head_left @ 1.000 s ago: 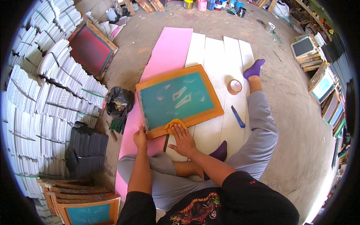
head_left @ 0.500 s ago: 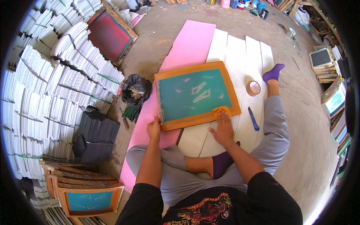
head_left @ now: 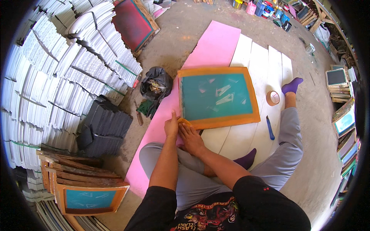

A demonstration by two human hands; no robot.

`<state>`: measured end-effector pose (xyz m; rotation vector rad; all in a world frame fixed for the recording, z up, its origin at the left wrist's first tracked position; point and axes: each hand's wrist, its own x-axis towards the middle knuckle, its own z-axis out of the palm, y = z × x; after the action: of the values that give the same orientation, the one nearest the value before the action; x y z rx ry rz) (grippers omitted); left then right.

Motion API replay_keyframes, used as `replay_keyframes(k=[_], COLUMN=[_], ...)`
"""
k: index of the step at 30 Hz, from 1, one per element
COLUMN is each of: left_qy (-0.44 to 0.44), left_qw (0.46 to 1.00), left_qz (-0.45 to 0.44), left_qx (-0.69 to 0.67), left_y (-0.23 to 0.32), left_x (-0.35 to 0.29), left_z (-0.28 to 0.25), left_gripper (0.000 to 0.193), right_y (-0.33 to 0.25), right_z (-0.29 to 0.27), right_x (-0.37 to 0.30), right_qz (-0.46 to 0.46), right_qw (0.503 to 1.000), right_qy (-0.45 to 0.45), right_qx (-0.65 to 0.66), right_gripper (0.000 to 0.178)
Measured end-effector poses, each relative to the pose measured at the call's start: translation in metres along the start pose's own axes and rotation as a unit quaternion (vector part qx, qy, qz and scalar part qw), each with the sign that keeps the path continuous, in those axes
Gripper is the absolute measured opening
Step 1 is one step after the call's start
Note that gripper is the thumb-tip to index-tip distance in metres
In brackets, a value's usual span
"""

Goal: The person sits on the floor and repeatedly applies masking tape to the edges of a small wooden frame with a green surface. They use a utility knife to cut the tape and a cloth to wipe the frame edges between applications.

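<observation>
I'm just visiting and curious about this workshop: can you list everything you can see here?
Screen frame: one, orange wood with teal mesh, on white boards before the person.
Pink sheet: one, on the floor under the frame's left side.
Tape roll: one, tan, right of the frame.
Blue tool: one, on the boards.
Black bag: one, left of the sheet.
White stacks: many, far left.
Dark stack: one, beside them.
Spare frames: several, lower left.
Left hand, right hand: on the frame's near-left corner.

A wooden-framed printing screen with matt teal mesh (head_left: 216, 96) lies on smooth white painted boards (head_left: 266, 65) beside a soft pink foam sheet (head_left: 212, 48), on a rough grey concrete floor (head_left: 181, 34).
</observation>
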<state>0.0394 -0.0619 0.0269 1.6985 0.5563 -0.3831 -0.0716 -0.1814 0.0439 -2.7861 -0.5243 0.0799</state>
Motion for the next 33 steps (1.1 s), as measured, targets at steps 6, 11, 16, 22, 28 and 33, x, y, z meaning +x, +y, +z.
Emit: replay_keyframes(k=[6, 11, 16, 22, 28, 33], left_qy=[-0.001, 0.020, 0.018, 0.028, 0.019, 0.019], left_qw=[1.000, 0.996, 0.999, 0.998, 0.998, 0.997], left_qz=[0.004, 0.015, 0.027, 0.050, 0.057, 0.063], left_qx=[-0.021, -0.083, -0.035, -0.003, 0.001, 0.030], left_y=[0.005, -0.009, 0.013, 0.013, 0.013, 0.009], left_x=[-0.009, 0.002, -0.022, -0.023, -0.026, -0.022], left_z=[-0.001, 0.003, 0.004, 0.005, 0.006, -0.003], left_gripper=[0.083, 0.080, 0.079, 0.076, 0.075, 0.077], right_y=[-0.002, 0.024, 0.108, 0.206, 0.245, 0.254], right_z=[-0.024, -0.002, -0.037, -0.057, -0.071, -0.052], right_x=[0.003, -0.014, -0.082, -0.157, -0.159, -0.150], right_qz=[0.029, 0.050, 0.185, 0.312, 0.371, 0.385], right_qw=[0.998, 0.998, 0.982, 0.947, 0.924, 0.905], right_qy=[-0.054, 0.007, 0.022, 0.062, 0.096, 0.179], right_qx=[-0.014, -0.038, 0.020, -0.031, -0.011, 0.005], right_gripper=[0.088, 0.084, 0.089, 0.093, 0.090, 0.081])
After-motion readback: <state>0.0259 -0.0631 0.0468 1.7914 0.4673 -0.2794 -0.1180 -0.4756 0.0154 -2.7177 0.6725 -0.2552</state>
